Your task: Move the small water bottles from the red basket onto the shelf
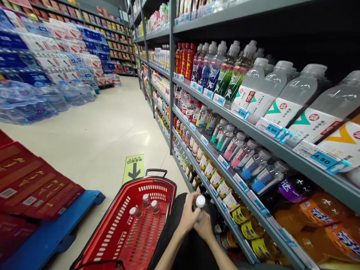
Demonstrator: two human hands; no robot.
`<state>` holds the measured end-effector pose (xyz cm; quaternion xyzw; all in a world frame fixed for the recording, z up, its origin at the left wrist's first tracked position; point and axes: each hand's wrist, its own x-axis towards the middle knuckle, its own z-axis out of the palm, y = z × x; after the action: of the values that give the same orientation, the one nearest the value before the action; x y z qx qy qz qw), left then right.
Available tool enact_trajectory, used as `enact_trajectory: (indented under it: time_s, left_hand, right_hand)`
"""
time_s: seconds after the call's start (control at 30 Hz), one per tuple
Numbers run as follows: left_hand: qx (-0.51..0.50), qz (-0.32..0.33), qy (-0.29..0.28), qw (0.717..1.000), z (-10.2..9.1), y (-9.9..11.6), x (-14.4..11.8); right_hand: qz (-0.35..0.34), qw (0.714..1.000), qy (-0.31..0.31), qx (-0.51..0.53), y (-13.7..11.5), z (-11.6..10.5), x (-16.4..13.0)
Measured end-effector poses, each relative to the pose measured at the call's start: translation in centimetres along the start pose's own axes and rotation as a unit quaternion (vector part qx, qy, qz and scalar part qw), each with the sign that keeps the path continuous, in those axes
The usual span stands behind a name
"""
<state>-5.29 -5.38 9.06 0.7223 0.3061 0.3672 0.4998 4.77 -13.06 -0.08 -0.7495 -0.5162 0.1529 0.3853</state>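
In front of my lap I hold a bottle [200, 201] with a white cap, its top tilted up toward me. My left hand [188, 213] wraps around one side of it, just under the cap. The fingers of my right hand [204, 226] close around it from the other side, a little lower. Most of the bottle's body is hidden by the hands. To the left stands a red shopping basket [112, 217] with a black rim. Three clear bottles with white caps [146, 199] are upright at its far end.
Shelves of drinks [208, 93] line the right side, close to my right arm. At the left, red cartons [30, 180] lie on a blue pallet [53, 232]. Stacked water packs [50, 56] stand farther back. A yellow-green exit sign [133, 167] is on the floor.
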Motion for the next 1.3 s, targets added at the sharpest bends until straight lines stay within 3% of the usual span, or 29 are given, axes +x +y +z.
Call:
enact_trajectory:
  time_s: [0.07, 0.17, 0.33, 0.43, 0.5, 0.8, 1.03, 1.3]
  left_hand:
    - [-0.113, -0.069, -0.016, 0.991, 0.3, -3.0, 0.1]
    - [-0.237, -0.156, -0.035, 0.958, 1.0, -6.7, -0.6]
    - [-0.453, -0.211, 0.035, 0.865, 2.6, -9.1, -1.3]
    - [-0.538, -0.219, 0.055, 0.812, 2.9, -9.4, -0.9]
    - [-0.558, -0.225, 0.049, 0.797, 3.0, -9.4, -0.8]
    - [-0.582, -0.255, 0.024, 0.771, 2.8, -8.7, -0.9]
    - [-0.592, -0.288, 0.036, 0.752, 2.7, -8.2, -0.9]
    - [-0.632, -0.318, 0.067, 0.704, 2.0, -6.7, -0.7]
  right_hand:
    - [0.039, 0.998, -0.019, 0.049, -0.5, -0.3, 0.2]
    - [0.084, 0.996, -0.034, 0.017, -0.9, -0.8, 0.1]
    - [0.085, 0.995, -0.057, -0.023, 0.1, -1.1, -0.4]
    - [0.06, 0.995, -0.074, -0.021, 1.0, -1.1, -0.7]
    - [0.055, 0.995, -0.077, -0.019, 1.4, -1.1, -0.8]
    - [0.065, 0.993, -0.087, -0.047, 1.3, -1.4, -0.9]
    - [0.067, 0.994, -0.073, -0.039, 1.3, -1.3, -1.1]
    - [0.055, 0.995, -0.077, 0.033, 1.4, -1.5, -1.1]
